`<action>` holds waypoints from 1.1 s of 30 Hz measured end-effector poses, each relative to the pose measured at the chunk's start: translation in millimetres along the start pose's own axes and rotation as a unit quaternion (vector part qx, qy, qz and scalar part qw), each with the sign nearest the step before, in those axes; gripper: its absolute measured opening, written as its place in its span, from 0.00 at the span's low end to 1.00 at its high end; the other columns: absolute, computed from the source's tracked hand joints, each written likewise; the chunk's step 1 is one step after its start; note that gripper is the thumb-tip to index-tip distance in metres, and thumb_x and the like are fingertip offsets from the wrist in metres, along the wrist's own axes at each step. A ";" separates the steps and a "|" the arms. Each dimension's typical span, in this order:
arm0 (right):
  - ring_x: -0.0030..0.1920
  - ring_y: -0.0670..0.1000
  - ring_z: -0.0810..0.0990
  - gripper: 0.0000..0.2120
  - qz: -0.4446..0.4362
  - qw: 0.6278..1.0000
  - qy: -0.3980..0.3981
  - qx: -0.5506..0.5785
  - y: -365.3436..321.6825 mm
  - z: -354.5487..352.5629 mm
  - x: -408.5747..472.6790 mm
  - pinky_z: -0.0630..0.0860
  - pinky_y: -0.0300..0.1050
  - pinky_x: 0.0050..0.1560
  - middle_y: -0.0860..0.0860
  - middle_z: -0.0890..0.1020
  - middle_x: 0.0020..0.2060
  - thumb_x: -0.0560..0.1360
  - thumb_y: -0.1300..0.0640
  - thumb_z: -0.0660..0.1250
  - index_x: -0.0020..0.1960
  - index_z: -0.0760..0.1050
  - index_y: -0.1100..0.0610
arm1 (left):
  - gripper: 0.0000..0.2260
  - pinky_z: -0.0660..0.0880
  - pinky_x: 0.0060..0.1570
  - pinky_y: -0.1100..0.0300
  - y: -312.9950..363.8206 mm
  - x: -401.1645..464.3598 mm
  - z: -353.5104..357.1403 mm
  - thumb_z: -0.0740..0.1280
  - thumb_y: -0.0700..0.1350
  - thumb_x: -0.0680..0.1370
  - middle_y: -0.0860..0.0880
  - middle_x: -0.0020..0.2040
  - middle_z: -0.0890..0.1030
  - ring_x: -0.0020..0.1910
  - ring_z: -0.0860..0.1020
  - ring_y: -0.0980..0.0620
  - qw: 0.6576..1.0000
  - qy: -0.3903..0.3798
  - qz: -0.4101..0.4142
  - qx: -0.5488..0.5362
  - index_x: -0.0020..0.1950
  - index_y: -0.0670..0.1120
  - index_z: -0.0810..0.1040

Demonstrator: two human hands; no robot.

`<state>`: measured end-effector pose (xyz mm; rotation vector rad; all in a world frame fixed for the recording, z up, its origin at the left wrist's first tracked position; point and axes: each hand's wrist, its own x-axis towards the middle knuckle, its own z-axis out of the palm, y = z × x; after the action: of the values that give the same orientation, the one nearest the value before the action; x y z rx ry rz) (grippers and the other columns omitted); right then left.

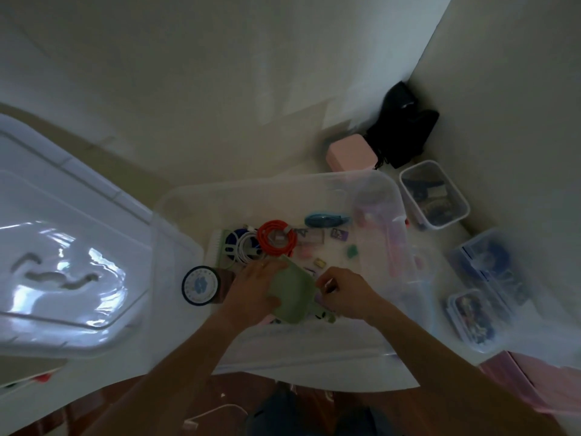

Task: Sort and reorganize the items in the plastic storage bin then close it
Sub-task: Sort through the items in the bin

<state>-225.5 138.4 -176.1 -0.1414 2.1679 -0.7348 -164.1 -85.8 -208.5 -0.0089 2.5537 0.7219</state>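
Note:
The clear plastic storage bin (393, 196) stands open on a white table. Both my hands reach into its near side. My left hand (251, 286) grips a soft green pouch (294, 292) from the left. My right hand (341, 292) pinches the pouch's right edge, fingers curled. Farther back in the bin lie a coiled orange cable (276, 237), a white cable coil (246, 250), a teal object (327, 219), a green brush-like piece (218, 247) and several small loose items. The bin's clear lid (72, 247) lies at the left.
A round dark tin (200, 286) sits beside the bin's left wall. Three small clear containers (435, 195) (485, 262) (471, 319) with contents stand to the right. A pink box (352, 152) and a black bag (405, 127) fill the far corner. A pink thing (534, 385) lies at the right edge.

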 end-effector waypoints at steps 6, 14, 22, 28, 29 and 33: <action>0.43 0.51 0.79 0.11 0.056 0.995 -0.007 0.081 -9.7 4.7 0.6 0.73 0.41 0.41 0.49 0.80 0.44 0.74 0.57 0.61 0.54 0.78 0.52 | 0.26 0.75 0.55 0.58 2.4 -13.4 -32.2 0.66 0.32 0.74 0.51 0.66 0.74 0.59 0.74 0.52 0.979 0.099 -0.064 -0.168 0.69 0.52 0.73; 0.38 0.47 0.77 0.05 0.028 0.998 0.035 0.038 -7.0 7.7 5.6 0.71 0.37 0.37 0.45 0.77 0.36 0.74 0.56 0.69 0.49 0.80 0.54 | 0.26 0.74 0.35 0.66 -24.8 -57.3 -102.7 0.66 0.30 0.72 0.45 0.54 0.80 0.41 0.78 0.50 0.931 0.270 -0.149 -0.196 0.64 0.53 0.78; 0.30 0.43 0.73 0.05 -0.029 0.985 0.093 0.140 -35.2 10.6 18.4 0.69 0.38 0.34 0.43 0.75 0.27 0.73 0.56 0.72 0.40 0.79 0.49 | 0.23 0.79 0.49 0.53 -33.3 -74.9 -136.5 0.66 0.33 0.75 0.44 0.57 0.82 0.47 0.80 0.45 0.897 0.402 -0.127 -0.130 0.66 0.52 0.78; 0.46 0.43 0.80 0.12 -0.077 0.961 0.153 0.219 -67.5 9.7 14.9 0.70 0.31 0.41 0.44 0.83 0.46 0.74 0.45 0.71 0.56 0.80 0.48 | 0.20 0.80 0.47 0.55 -17.0 -59.8 -114.9 0.66 0.32 0.76 0.49 0.55 0.82 0.47 0.81 0.51 0.881 0.312 -0.096 -0.343 0.60 0.55 0.80; 0.47 0.44 0.80 0.14 -0.075 0.960 0.157 0.221 -69.2 8.0 14.4 0.71 0.32 0.42 0.45 0.83 0.46 0.74 0.45 0.71 0.57 0.80 0.48 | 0.20 0.80 0.48 0.55 -6.6 -54.2 -102.5 0.66 0.32 0.76 0.49 0.56 0.82 0.51 0.82 0.50 0.891 0.272 -0.083 -0.354 0.60 0.54 0.80; 0.34 0.42 0.77 0.06 -0.050 0.982 0.155 0.096 -46.3 -1.3 -0.5 0.70 0.34 0.35 0.42 0.78 0.31 0.74 0.57 0.69 0.45 0.78 0.46 | 0.18 0.79 0.54 0.56 28.5 -33.2 -55.2 0.67 0.39 0.80 0.55 0.61 0.76 0.58 0.79 0.52 0.948 0.136 -0.036 -0.284 0.68 0.52 0.75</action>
<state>-232.7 101.1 -149.7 -0.0364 2.3788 -1.0783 -163.4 -92.6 -138.4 -0.4143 2.4773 1.4881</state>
